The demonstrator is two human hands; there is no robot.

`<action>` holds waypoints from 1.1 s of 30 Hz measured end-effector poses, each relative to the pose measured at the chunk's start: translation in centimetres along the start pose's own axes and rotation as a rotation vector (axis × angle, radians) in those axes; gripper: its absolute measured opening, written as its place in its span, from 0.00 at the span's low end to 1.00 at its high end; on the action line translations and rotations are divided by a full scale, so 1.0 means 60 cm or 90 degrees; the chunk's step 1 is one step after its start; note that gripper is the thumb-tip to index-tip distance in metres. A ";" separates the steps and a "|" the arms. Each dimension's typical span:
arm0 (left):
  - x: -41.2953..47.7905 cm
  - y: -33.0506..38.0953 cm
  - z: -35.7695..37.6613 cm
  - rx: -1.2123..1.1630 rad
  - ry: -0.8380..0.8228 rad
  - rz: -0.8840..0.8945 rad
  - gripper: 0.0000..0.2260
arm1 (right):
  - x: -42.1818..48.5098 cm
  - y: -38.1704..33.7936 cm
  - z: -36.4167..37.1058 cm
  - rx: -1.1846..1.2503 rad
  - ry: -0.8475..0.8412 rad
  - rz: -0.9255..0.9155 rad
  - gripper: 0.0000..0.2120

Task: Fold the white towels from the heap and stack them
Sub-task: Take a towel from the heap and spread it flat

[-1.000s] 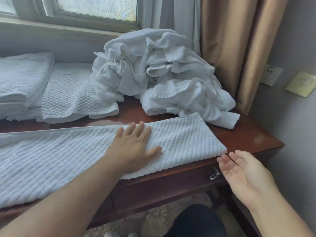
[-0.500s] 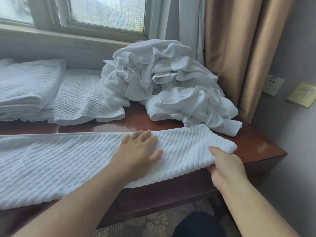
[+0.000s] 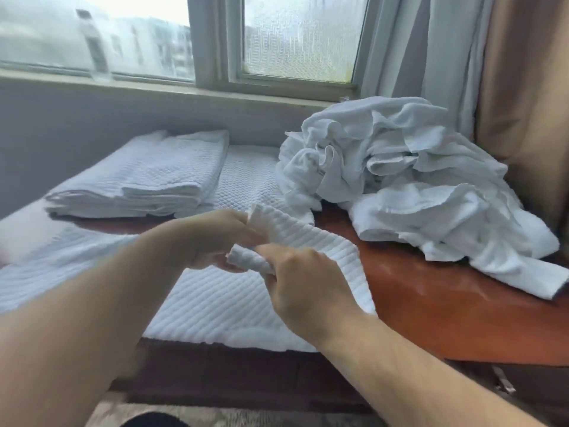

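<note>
A ribbed white towel (image 3: pixel 215 300) lies lengthwise along the front edge of the wooden table (image 3: pixel 446 306), and its right end is held up off the surface and doubled back toward the left over the flat part. The left hand (image 3: pixel 212 238) has its fingers curled round the far corner of that raised end, which sticks up just past its knuckles. The right hand (image 3: pixel 308 291) pinches the near corner between thumb and curled fingers, with a small roll of cloth poking out on the left of the grip. The two hands are close together above the middle of the towel, the left a little farther from the body. From the corners the raised band of cloth arcs down to the right and meets the table beside the right wrist. The towel's left part runs out of the picture in heavy blur, so where it ends cannot be told. The heap (image 3: pixel 400 186) of crumpled white towels sits at the back right of the table, one loose flap trailing toward the right edge. Behind the hands at the back left is the stack of folded towels (image 3: pixel 147 180), and just beside it, between stack and heap, lies a flat quilted towel (image 3: pixel 246 177). Above them is the window (image 3: pixel 301 38), with a grey curtain (image 3: pixel 400 50) and a brown curtain (image 3: pixel 523 87) hanging at the right.
</note>
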State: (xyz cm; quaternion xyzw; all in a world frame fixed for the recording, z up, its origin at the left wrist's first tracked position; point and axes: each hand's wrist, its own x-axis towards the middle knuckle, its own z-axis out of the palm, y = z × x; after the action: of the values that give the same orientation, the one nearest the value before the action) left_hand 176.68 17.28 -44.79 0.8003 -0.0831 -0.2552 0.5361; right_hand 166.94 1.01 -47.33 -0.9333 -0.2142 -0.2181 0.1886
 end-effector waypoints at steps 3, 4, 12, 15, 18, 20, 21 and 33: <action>-0.031 -0.010 -0.059 0.092 0.056 -0.029 0.06 | 0.032 -0.032 0.019 0.010 -0.067 -0.026 0.12; -0.040 -0.014 -0.076 0.109 0.082 -0.038 0.06 | 0.038 -0.037 0.026 -0.024 -0.103 -0.030 0.15; -0.070 -0.028 -0.153 0.300 0.193 -0.172 0.10 | 0.067 -0.095 0.072 -0.130 -0.209 -0.051 0.06; -0.077 -0.022 -0.175 0.400 0.311 -0.154 0.10 | 0.093 -0.116 0.082 -0.103 -0.186 -0.087 0.04; -0.093 -0.033 -0.211 0.374 0.406 -0.104 0.08 | 0.111 -0.119 0.082 -0.153 -0.239 -0.127 0.14; -0.106 -0.047 -0.234 0.383 0.448 -0.088 0.10 | 0.117 -0.114 0.080 -0.190 -0.276 -0.120 0.18; -0.111 -0.055 -0.243 0.384 0.461 -0.084 0.10 | 0.117 -0.115 0.082 -0.184 -0.278 -0.118 0.15; -0.167 -0.156 -0.335 0.334 0.524 -0.077 0.08 | 0.153 -0.189 0.131 -0.084 -0.226 -0.240 0.06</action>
State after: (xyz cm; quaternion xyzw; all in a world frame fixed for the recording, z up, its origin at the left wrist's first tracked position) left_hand 176.80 41.62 -44.08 0.9462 0.1207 0.0816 0.2891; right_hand 171.52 16.89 -46.48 -0.9107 -0.3995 -0.0959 0.0427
